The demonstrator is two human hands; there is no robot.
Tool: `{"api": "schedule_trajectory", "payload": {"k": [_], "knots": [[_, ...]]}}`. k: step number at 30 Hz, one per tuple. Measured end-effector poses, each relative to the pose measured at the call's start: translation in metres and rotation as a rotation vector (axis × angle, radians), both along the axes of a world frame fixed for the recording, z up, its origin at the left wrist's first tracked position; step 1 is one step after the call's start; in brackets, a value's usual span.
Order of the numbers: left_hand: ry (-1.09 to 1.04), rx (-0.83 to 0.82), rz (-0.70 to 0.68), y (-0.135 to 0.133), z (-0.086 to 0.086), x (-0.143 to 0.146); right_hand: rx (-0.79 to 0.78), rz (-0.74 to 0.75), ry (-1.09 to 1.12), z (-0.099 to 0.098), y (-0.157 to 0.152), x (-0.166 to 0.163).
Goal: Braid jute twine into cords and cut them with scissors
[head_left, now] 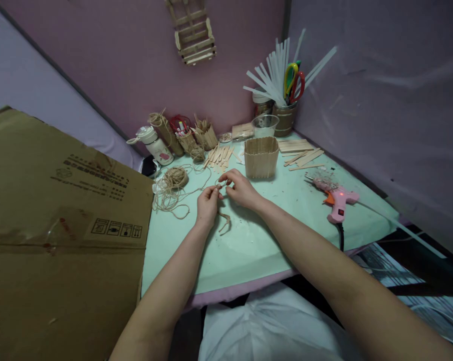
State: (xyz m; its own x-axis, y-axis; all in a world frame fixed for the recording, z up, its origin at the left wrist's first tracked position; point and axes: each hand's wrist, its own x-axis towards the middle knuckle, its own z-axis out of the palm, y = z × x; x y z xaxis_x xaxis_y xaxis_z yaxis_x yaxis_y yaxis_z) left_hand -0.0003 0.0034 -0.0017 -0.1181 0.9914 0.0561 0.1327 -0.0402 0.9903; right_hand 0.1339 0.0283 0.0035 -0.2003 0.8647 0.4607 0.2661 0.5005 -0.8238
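Note:
Close together over the middle of the table, both hands work on a thin length of twine (224,223). My left hand (208,203) pinches it between thumb and fingers. With bent fingers, my right hand (239,188) holds a small loop of the same twine just beside the left fingertips. A short braided-looking end hangs below the hands onto the tabletop. To the left lies the ball of twine (176,178), with loose strands running toward the hands. Behind my right hand stands a wooden-stick box (261,158).
A pink hot glue gun (339,200) with a lit light lies at the right. Loose craft sticks (219,156) lie at the back, near a bottle (157,145) and a jar of white glue sticks (284,118). A large cardboard box (64,220) borders the left side.

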Motion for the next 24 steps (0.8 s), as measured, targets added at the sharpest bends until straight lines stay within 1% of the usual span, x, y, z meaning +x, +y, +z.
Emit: {"api": "schedule_trajectory", "payload": {"k": [4, 8, 17, 24], "knots": [[0.031, 0.044, -0.007, 0.0006, -0.0013, -0.0002, 0.143, 0.039, -0.065, 0.0038, -0.0048, -0.0005], [0.069, 0.095, -0.027, -0.0003, -0.0022, 0.0004, 0.2, 0.032, -0.112, 0.0045, -0.0036, 0.0009], [0.159, 0.138, -0.026, 0.0005, -0.0029, -0.0009, 0.146, -0.004, -0.112, 0.0055, -0.0039, 0.0008], [0.166, 0.147, -0.019, -0.0017, 0.0021, -0.0002, 0.093, -0.017, -0.008, 0.0073, -0.0064, -0.0025]]}}
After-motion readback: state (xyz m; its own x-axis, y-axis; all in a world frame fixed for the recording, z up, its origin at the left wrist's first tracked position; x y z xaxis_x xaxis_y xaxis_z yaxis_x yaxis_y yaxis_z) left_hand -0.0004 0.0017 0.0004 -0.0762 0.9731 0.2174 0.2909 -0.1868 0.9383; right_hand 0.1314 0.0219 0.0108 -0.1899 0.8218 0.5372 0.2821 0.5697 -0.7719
